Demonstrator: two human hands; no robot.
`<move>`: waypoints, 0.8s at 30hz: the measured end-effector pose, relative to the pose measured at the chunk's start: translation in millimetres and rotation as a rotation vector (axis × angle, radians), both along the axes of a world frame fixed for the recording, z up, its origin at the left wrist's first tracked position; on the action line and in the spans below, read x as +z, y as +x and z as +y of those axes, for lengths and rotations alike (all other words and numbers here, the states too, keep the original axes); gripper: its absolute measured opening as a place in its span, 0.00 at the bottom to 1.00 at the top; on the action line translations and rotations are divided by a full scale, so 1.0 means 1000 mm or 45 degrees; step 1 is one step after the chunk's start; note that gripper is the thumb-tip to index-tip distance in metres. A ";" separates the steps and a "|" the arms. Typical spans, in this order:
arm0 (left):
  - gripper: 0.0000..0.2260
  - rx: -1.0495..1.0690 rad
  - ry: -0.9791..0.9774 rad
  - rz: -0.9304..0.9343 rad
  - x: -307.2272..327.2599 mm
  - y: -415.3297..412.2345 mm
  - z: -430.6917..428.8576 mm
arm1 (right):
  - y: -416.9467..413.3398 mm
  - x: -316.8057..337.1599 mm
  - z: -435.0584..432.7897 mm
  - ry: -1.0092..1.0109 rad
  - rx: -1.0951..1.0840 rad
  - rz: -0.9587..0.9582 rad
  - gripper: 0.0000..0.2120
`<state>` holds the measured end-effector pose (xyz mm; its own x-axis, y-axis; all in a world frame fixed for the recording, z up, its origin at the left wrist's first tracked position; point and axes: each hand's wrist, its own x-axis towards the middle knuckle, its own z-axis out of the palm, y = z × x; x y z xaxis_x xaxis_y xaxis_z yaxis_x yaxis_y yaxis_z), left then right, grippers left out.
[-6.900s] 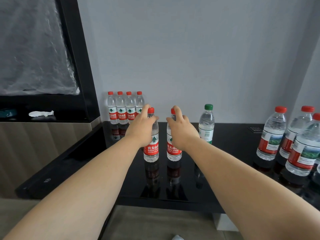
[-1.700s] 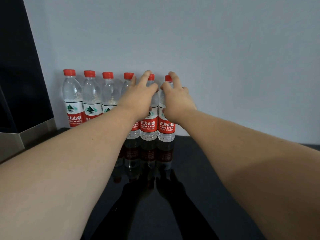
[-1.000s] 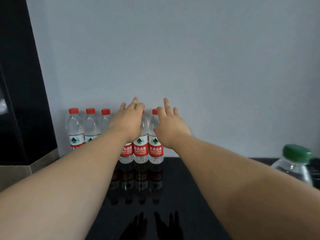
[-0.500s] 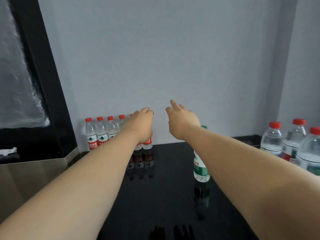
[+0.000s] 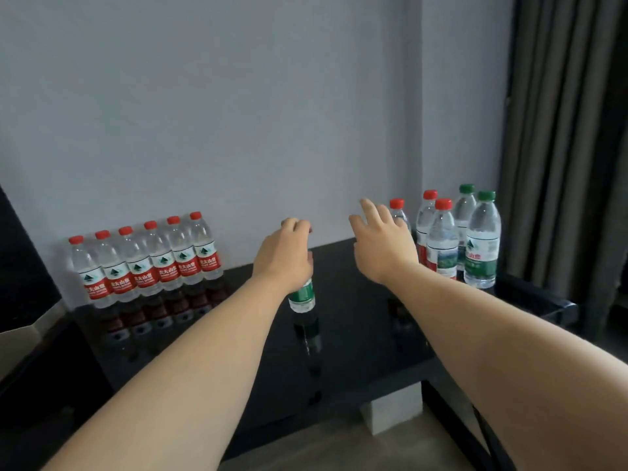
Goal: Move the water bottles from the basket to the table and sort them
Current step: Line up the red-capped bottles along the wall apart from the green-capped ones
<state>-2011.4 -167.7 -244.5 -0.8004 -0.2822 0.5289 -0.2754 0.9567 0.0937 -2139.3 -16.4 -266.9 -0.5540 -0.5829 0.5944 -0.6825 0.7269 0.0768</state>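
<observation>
— Where did the bottles stand?
— Six red-capped bottles (image 5: 149,266) lined the wall at the left of the black table (image 5: 356,334). Mid-table, the left hand (image 5: 283,254) curled over the top of a green-labelled bottle (image 5: 301,294); whether it truly gripped, I couldn't tell.
— And the right hand (image 5: 382,244)?
— Open, fingers spread, before five bottles (image 5: 441,246) clustered at the right.

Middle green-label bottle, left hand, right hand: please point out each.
Middle green-label bottle (image 5: 302,294), head view, its green label.
Left hand (image 5: 283,256), head view, back of the hand.
Right hand (image 5: 384,248), head view, back of the hand.
</observation>
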 end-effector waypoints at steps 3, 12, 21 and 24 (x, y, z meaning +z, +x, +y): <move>0.20 -0.053 -0.050 0.021 -0.006 -0.027 0.024 | -0.025 -0.010 0.036 -0.051 -0.137 0.000 0.29; 0.28 -0.212 -0.149 -0.024 -0.027 -0.106 0.076 | -0.089 -0.033 0.094 -0.205 -0.287 -0.079 0.36; 0.36 -0.334 -0.157 0.037 -0.046 -0.177 0.081 | -0.136 -0.055 0.099 -0.336 -0.001 -0.184 0.35; 0.39 -0.317 -0.146 0.054 -0.050 -0.197 0.082 | -0.141 -0.062 0.097 -0.359 0.037 -0.182 0.36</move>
